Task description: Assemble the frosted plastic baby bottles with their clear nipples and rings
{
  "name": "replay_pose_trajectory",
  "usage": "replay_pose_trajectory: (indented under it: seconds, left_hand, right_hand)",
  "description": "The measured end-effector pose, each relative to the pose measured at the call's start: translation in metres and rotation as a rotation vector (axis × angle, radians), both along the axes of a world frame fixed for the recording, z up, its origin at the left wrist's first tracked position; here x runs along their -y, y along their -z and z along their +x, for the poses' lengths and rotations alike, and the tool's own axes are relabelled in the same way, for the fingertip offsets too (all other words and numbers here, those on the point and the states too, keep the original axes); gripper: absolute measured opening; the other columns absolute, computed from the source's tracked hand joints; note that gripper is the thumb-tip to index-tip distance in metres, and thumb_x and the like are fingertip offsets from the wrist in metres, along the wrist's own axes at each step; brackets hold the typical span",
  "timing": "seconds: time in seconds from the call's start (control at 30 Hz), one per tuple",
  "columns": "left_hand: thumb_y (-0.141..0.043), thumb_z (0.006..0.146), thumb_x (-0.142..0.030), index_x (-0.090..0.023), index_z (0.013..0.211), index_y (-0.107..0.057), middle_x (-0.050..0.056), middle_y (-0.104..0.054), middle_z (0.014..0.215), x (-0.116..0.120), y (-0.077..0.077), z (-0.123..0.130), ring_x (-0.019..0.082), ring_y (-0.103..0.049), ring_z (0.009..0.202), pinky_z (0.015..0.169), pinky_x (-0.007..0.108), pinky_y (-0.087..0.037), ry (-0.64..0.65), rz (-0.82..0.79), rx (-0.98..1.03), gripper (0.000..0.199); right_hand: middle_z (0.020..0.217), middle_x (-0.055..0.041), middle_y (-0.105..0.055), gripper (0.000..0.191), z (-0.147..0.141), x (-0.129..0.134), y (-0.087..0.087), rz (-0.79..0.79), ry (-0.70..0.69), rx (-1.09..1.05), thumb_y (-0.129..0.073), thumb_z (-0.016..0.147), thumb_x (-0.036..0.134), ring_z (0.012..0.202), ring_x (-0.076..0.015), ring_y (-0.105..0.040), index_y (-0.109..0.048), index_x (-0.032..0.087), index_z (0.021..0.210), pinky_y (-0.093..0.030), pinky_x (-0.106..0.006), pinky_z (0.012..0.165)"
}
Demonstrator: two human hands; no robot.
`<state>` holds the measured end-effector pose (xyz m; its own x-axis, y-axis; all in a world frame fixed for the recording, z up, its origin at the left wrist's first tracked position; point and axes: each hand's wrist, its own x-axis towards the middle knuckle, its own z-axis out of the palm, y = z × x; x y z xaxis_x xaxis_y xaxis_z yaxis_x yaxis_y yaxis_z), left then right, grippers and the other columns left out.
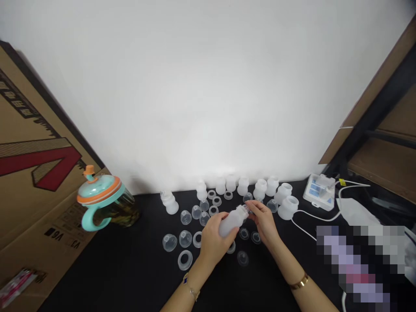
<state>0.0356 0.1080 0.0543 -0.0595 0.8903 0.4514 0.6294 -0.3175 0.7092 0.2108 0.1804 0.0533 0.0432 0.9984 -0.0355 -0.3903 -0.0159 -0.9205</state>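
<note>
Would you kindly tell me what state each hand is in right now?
Left hand: closed around a white bottle.
Right hand: pinching the small clear piece at the bottle's top.

Ten white bottles [231, 222], one lidded jug [112, 204], one power strip [317, 197].

— Where is the pitcher [120, 210] standing?
— At the left of the tabletop [130, 268], just beside a carton [35, 160]
— And along the back?
— Bottles [243, 186] are standing before the wall [211, 86], most of them right of the middle
— What is lying in front?
— Domes [185, 238] and rings [185, 267] are lying left of and beyond the left hand [214, 238], while discs [242, 258] are lying between it and the right hand [263, 221]
— And further right?
— A power strip [318, 195] is sitting past the bottles, a cable [308, 214] running beside it
</note>
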Motion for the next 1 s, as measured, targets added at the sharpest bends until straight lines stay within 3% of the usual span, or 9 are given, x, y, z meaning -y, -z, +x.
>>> replay_pose_trajectory:
  seconds: [0.43,0.67,1.0]
  left_hand:
    - [-0.073,0.078,-0.029,-0.022,0.111,-0.062,0.008,-0.071,0.108,-0.0033,0.005,-0.0034,0.028,-0.066,0.102,0.095,0.046,-0.048,-0.061,0.254,-0.18,0.036]
    - [-0.072,0.079,-0.026,-0.024,0.114,-0.063,0.009,-0.07,0.111,-0.0031,0.007,-0.0052,0.029,-0.064,0.106,0.101,0.049,-0.043,-0.069,0.301,-0.239,0.036]
    - [-0.07,0.083,-0.025,-0.023,0.115,-0.062,0.009,-0.071,0.111,-0.0018,0.006,-0.0039,0.027,-0.064,0.107,0.103,0.047,-0.039,-0.068,0.312,-0.28,0.033]
  right_hand:
    - [0.074,-0.0032,-0.065,0.033,0.0005,0.0005,-0.0031,-0.002,-0.034,-0.009,-0.09,0.061,0.046,0.069,-0.0167,-0.058,-0.077,0.017,0.072,-0.052,-0.026,0.056]
    - [0.062,-0.0001,-0.059,0.037,-0.0008,0.0031,-0.0094,0.014,-0.046,0.001,-0.09,0.061,0.048,0.06,-0.0145,-0.054,-0.069,0.018,0.059,-0.048,-0.028,0.054]
    - [0.054,0.002,-0.056,0.045,0.0,0.0007,-0.0039,0.05,-0.051,0.031,-0.088,0.064,0.051,0.053,-0.0126,-0.049,-0.059,0.019,0.052,-0.042,-0.028,0.052]
